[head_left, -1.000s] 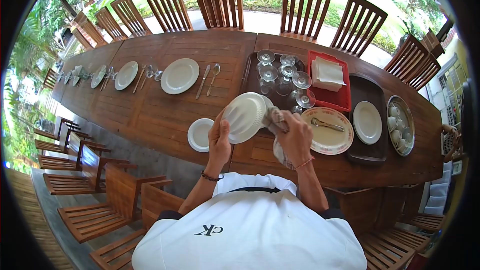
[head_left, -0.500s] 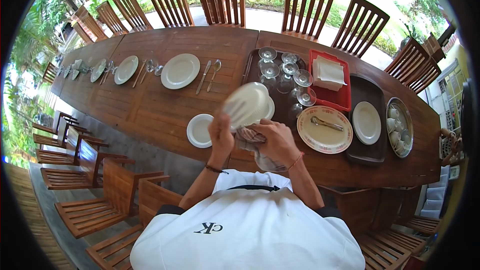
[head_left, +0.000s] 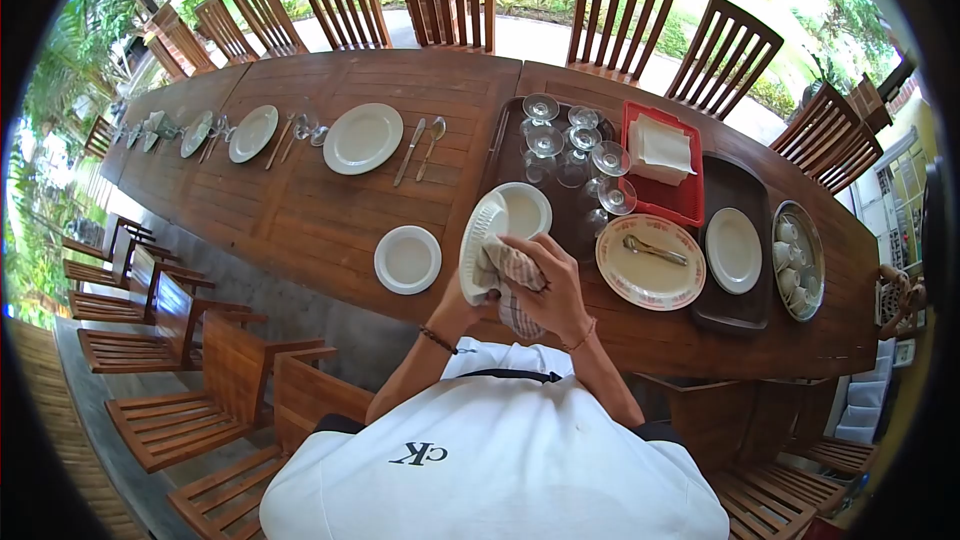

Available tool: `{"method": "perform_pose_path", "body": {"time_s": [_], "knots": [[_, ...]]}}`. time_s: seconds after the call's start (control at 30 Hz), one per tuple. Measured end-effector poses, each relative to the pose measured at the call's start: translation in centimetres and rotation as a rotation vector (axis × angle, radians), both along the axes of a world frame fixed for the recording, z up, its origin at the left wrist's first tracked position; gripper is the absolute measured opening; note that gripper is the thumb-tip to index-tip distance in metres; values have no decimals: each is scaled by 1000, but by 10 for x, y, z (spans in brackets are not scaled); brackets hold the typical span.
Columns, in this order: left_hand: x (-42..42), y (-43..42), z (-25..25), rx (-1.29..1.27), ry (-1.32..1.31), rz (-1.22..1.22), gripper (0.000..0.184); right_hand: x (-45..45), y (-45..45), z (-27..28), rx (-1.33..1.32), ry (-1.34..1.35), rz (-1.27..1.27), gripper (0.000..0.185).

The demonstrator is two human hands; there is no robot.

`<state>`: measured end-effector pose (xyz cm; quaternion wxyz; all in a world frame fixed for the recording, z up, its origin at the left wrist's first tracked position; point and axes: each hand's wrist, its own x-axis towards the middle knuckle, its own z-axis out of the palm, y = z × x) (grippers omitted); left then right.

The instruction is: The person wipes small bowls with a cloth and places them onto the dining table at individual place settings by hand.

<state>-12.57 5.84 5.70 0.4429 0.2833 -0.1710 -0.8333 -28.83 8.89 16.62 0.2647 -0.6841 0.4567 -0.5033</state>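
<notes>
A white plate with a ribbed rim (head_left: 484,230) is tilted on edge in my left hand (head_left: 462,302), whose fingers are mostly hidden behind it. My right hand (head_left: 552,285) is closed on a checked cloth (head_left: 517,275) and presses it against the plate. Behind the held plate, another white plate (head_left: 530,210) lies at the dark tray's near left corner. A small white plate (head_left: 408,260) rests on the table to the left of my hands. Right of my hands is a patterned oval plate (head_left: 650,285) with cutlery (head_left: 655,250) on it.
Stemmed glasses (head_left: 572,168) stand on a dark tray (head_left: 495,165), beside a red tray (head_left: 692,198) of napkins (head_left: 660,145). Farther right are a white oval plate (head_left: 733,250) and a metal tray of cups (head_left: 792,310). Plates and cutlery line the wooden table (head_left: 300,210) leftward.
The held plate has turned from facing up to nearly on edge and moved slightly lower. My right hand, with the cloth, has moved left from the plate's right edge onto the plate.
</notes>
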Motion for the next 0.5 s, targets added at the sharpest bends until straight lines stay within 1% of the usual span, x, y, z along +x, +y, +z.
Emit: {"method": "perform_pose_path", "body": {"time_s": [0.03, 0.07, 0.1, 0.13, 0.17, 0.23, 0.27, 0.3, 0.37, 0.5], "knots": [[2, 3, -22, 96, 99, -129, 22, -1, -2, -3, 1, 0, 2, 46], [4, 0, -34, 96, 99, -125, 22, -4, -6, -8, -14, 64, -170, 43], [8, -2, -37, 11, 238, -315, 28, -7, -11, -9, -29, 127, -343, 40], [10, -3, -41, -76, 377, -505, 34, -10, -15, -8, -46, 85, -420, 40], [10, -1, -44, -77, 377, -501, 34, -9, -14, -5, -46, 85, -415, 40], [1, 4, -30, -8, 592, -579, 40, -4, -11, 2, -70, 86, -407, 40], [-5, 5, -36, -15, 762, -630, 49, 3, -11, -2, -207, 110, -384, 48], [-5, 6, -40, -15, 762, -631, 49, 11, -5, -2, -206, 111, -386, 48], [-4, 8, -45, -40, 707, -590, 49, 22, 12, 0, -214, 271, 36, 48], [9, 12, -52, -97, 590, -502, 50, 29, 10, -7, -247, 308, 100, 53]]}}
